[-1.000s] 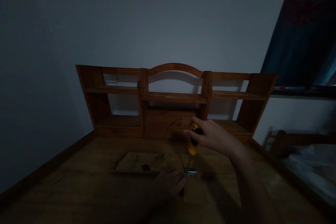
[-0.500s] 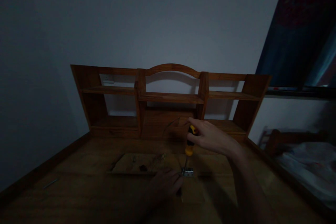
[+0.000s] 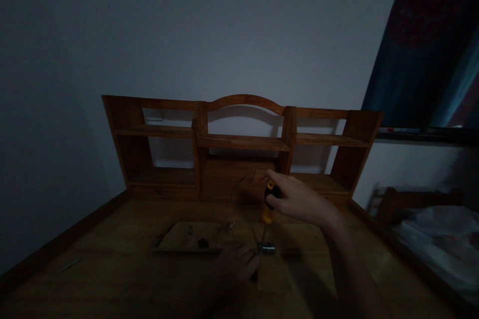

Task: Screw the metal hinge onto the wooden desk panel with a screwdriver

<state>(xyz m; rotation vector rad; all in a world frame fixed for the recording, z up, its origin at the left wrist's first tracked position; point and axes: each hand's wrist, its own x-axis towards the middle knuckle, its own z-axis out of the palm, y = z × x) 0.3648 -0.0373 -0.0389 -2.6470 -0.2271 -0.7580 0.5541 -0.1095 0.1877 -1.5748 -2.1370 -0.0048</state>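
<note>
My right hand point(image 3: 299, 199) grips the yellow and black handle of a screwdriver point(image 3: 268, 205) that stands nearly upright. Its shaft points down onto a small metal hinge point(image 3: 267, 247) lying on a flat wooden board point(image 3: 209, 235) on the desk. My left hand point(image 3: 234, 264) rests on the desk just left of the hinge, fingers curled against it. The room is dim, so fine detail at the tip is hard to see.
A wooden desk point(image 3: 112, 269) has a raised rim on the left and a shelf unit point(image 3: 243, 142) with several compartments along the back wall. A thin pale item point(image 3: 69, 265) lies at the far left. A bed frame with pale bedding point(image 3: 430, 234) stands on the right.
The view has drifted slightly, shifting the scene left and down. My right hand has turned a little on the screwdriver handle. The left hand stays by the hinge.
</note>
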